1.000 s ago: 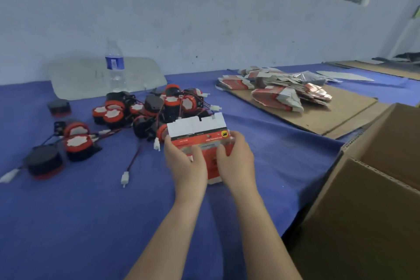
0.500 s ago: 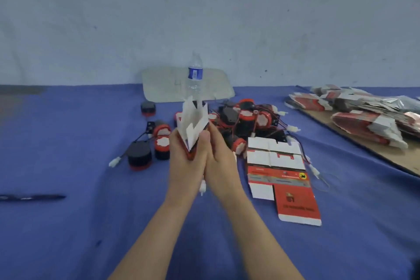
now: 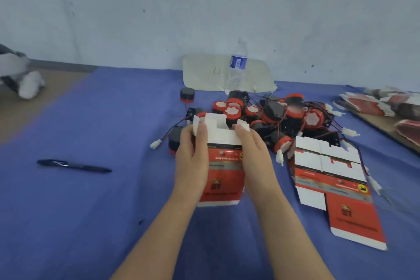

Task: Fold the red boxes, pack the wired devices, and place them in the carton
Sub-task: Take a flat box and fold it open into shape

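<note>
Gripping red box (image 3: 223, 173) — cardboard; rectangular

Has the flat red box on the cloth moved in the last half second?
No: the flat box still lies at the device pile's near right edge.

both hands (image 3: 223, 157) hold red box (image 3: 223, 179), devices (image 3: 279, 113) behind
</note>
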The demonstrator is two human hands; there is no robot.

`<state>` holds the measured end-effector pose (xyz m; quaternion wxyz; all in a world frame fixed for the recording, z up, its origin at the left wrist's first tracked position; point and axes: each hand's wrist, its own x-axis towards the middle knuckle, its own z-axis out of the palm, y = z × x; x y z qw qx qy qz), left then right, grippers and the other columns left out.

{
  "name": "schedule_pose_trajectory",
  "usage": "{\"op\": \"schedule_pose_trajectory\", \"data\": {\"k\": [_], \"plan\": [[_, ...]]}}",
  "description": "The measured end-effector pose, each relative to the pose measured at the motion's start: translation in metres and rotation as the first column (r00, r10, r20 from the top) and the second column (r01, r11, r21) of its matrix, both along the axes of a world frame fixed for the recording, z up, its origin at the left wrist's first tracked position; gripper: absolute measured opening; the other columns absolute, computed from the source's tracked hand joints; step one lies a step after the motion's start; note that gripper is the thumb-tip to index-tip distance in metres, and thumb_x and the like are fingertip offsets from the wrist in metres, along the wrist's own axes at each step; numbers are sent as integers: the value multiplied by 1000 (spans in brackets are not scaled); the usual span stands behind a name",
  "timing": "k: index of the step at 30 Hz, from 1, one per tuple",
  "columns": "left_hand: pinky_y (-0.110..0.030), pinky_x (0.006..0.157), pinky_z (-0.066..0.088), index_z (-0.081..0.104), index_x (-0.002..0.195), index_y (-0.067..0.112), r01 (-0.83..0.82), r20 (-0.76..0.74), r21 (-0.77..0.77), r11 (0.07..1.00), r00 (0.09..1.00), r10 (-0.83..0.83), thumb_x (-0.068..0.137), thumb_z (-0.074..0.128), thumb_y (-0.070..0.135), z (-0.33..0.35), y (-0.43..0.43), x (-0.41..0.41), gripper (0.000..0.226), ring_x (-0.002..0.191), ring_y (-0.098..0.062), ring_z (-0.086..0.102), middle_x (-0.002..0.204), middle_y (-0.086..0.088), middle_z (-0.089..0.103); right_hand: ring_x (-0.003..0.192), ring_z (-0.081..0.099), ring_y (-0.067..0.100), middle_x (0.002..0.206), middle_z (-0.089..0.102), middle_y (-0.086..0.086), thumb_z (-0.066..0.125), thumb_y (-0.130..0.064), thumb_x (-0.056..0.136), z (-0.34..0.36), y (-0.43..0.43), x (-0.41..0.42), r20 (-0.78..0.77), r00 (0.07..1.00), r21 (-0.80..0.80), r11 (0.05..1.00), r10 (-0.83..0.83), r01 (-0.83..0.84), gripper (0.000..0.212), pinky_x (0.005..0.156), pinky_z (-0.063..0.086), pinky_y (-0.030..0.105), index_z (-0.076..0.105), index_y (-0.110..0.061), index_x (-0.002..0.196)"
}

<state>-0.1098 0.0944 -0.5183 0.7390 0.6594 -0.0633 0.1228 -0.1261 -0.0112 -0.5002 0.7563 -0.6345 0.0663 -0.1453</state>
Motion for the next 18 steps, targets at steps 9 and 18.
{"op": "schedule_pose_trajectory", "data": {"k": [9, 18], "plan": [[-6, 58, 46, 58, 121, 34, -15, 58, 71, 997, 998, 10, 86, 36, 66, 5, -3, -5, 52, 85, 8, 63, 95, 18, 67, 77, 66, 7, 84, 69, -7, 51, -38, 95, -3, 3, -2, 103, 987, -82, 988, -125, 134, 17, 66, 54, 25, 63, -27, 97], [-7, 70, 46, 53, 121, 32, -14, 188, 15, 1000, 982, 11, 91, 47, 47, 8, -7, -10, 34, 97, 7, 60, 103, 26, 64, 117, 31, -17, 121, 39, -30, 22, -56, 94, -10, 11, -3, 383, 905, -478, 798, -187, 367, 45, 100, 25, 8, 36, -46, 135]]}}
